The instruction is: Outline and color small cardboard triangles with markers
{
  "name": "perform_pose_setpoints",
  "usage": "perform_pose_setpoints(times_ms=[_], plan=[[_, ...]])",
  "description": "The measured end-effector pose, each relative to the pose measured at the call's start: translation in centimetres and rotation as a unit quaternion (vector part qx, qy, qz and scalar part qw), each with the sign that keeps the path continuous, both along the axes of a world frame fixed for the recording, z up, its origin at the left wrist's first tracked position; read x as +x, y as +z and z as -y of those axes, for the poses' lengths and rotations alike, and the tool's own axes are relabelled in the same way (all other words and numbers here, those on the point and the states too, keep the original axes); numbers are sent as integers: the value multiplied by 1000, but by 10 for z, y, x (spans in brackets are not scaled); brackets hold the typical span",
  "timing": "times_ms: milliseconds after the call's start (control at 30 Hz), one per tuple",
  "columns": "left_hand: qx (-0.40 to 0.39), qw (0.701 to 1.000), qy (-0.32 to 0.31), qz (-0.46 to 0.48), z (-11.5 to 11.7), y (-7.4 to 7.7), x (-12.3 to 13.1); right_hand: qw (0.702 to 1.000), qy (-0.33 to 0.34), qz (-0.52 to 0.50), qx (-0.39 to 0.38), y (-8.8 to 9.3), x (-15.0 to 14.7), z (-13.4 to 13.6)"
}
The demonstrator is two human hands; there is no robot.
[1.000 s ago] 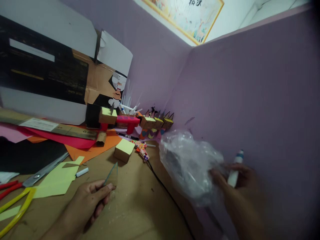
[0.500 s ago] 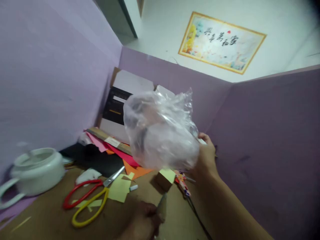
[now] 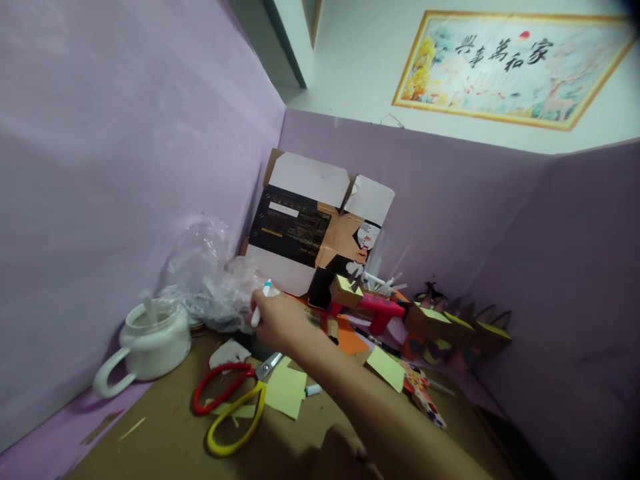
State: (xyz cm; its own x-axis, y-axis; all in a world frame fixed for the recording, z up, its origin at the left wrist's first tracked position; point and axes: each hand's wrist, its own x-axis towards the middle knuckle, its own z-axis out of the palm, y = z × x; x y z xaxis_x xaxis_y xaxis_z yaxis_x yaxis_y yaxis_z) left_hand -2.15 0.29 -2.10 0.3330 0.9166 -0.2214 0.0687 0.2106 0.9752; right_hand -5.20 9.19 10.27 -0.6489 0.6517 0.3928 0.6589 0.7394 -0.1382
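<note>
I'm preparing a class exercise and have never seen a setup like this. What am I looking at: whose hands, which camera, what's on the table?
There is no machine here: one person works with bare hands. Every picture comes from a camera worn on the head, looking forward and down. The right hand holds a white pen against or just beside a crumpled plastic bag. The left hand is dark at the bottom edge; whether it holds anything, I can't tell. On the brown surface are scissors, pale yellow paper and a white pot.
</note>
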Motion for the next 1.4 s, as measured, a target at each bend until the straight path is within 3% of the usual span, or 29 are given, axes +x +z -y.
perform_pose_setpoints(times_ms=[133, 200, 267, 367, 467, 567, 667, 867, 1033, 1133, 1400], plan=[[-35, 999, 28, -23, 5, 15, 11, 1000, -12, 0, 7, 34, 53, 37], [-62, 997, 37, -36, 6, 23, 18, 993, -24, -117, -19, 40, 90, 58], [-75, 997, 21, -18, 4, 28, 25, 958, -37, -277, -63, 35, 130, 75], [-72, 996, 27, 41, 1, 26, 33, 887, -125, -433, -99, 7, 186, 92], [-75, 997, 16, 25, 1, 22, 37, 815, -222, -520, -128, -33, 224, 99], [-77, 997, 5, -4, 2, 21, 39, 741, -265, -581, -207, -68, 236, 101], [-72, 997, -18, -3, 3, 21, 37, 701, -273, -613, -243, -90, 234, 104], [-103, 994, -42, 20, 1, 17, 26, 696, -227, -639, -237, -98, 230, 112], [-131, 990, -36, 46, 3, 23, 24, 675, -227, -673, -200, -98, 228, 115], [-116, 991, -56, 26, 5, 27, 27, 664, -191, -698, -186, -99, 223, 116], [-116, 991, -66, 0, 5, 23, 27, 712, -172, -663, -155, -97, 222, 122]])
